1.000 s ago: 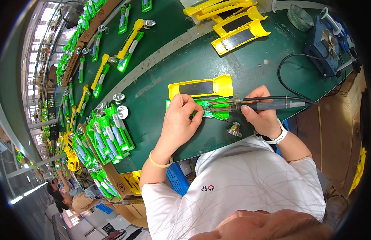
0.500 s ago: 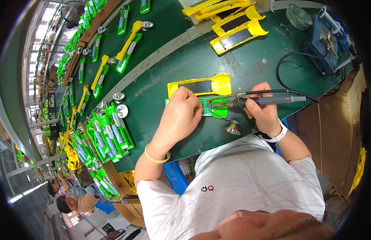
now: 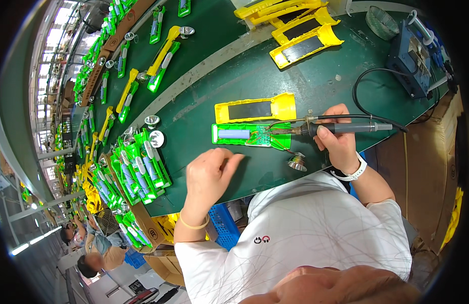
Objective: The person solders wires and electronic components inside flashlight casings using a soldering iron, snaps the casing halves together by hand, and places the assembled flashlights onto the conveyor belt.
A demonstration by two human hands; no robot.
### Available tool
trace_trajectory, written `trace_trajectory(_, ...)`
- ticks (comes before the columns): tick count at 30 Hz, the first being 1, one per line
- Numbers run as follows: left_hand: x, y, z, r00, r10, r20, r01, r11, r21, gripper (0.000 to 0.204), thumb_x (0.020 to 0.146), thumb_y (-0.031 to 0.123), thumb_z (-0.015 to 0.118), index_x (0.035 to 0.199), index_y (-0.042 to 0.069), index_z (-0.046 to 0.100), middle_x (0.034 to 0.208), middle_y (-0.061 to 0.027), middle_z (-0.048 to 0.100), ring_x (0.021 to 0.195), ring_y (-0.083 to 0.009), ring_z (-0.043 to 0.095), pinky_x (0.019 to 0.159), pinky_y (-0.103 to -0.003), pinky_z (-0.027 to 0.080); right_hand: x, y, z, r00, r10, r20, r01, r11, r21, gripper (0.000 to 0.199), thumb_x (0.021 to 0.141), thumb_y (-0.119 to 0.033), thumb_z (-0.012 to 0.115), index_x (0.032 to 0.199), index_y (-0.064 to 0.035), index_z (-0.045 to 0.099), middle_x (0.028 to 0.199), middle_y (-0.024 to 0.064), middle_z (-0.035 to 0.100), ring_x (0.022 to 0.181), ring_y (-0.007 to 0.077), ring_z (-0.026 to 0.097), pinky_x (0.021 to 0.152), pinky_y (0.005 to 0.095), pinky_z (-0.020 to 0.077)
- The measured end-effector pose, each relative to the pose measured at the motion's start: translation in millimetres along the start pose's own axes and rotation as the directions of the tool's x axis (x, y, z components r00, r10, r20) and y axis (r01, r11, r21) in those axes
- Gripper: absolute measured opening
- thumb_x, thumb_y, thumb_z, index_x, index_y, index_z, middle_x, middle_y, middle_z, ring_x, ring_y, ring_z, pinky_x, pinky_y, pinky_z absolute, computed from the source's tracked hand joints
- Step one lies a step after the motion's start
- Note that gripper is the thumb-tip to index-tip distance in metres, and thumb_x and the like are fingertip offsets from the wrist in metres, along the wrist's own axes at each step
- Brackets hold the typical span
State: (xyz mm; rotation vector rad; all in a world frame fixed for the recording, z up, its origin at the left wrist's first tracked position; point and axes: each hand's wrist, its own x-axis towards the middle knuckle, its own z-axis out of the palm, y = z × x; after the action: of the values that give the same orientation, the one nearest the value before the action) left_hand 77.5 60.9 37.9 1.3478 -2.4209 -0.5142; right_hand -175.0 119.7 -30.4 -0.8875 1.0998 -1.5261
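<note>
At the near edge of the bench [image 3: 315,81], the left hand [image 3: 209,175] hovers with its grip empty and fingers loosely curled, while the right hand [image 3: 338,144] clenches the handle of a soldering iron [image 3: 340,127]. Just beyond the left hand, towards the bench's middle, lies the green flashlight half [image 3: 252,136], its long axis parallel to the near edge; the iron's tip enters from the right end, the right hand being nearer. A yellow cover [image 3: 257,108] lies just behind; the tip's contact point is too small to make out.
</note>
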Motion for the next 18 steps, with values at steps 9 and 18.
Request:
trace_trajectory(9, 26, -17, 34, 0.89, 0.433, -0.141, -0.442, 0.896, -0.044, 0.023, 0.066, 0.001, 0.07, 0.088, 0.005, 0.064, 0.075, -0.0063, 0.056, 0.073, -0.0219, 0.055, 0.06, -0.031, 0.046, -3, 2, -1, 1.0, -0.011, -0.008, 0.011, 0.999, 0.041, 0.026, 0.082, -0.007, 0.06, 0.096, -0.0055, 0.037, 0.074, 0.002, 0.051, 0.055, 0.0037, 0.045, 0.045, 0.0176, 0.0367)
trace_trajectory(18, 31, -12, 27, 0.814, 0.579, -0.043, -0.578, 0.815, 0.034, 0.026, 0.061, 0.001, 0.065, 0.086, 0.004, 0.063, 0.077, -0.0063, 0.055, 0.076, -0.0222, 0.056, 0.066, -0.032, 0.049, -5, 6, -3, 0.998, -0.049, 0.024, 0.052, 0.991, -0.125, 0.024, 0.08, -0.001, 0.059, 0.094, -0.0051, 0.04, 0.076, -0.001, 0.047, 0.064, 0.0026, 0.043, 0.055, 0.0173, 0.0354)
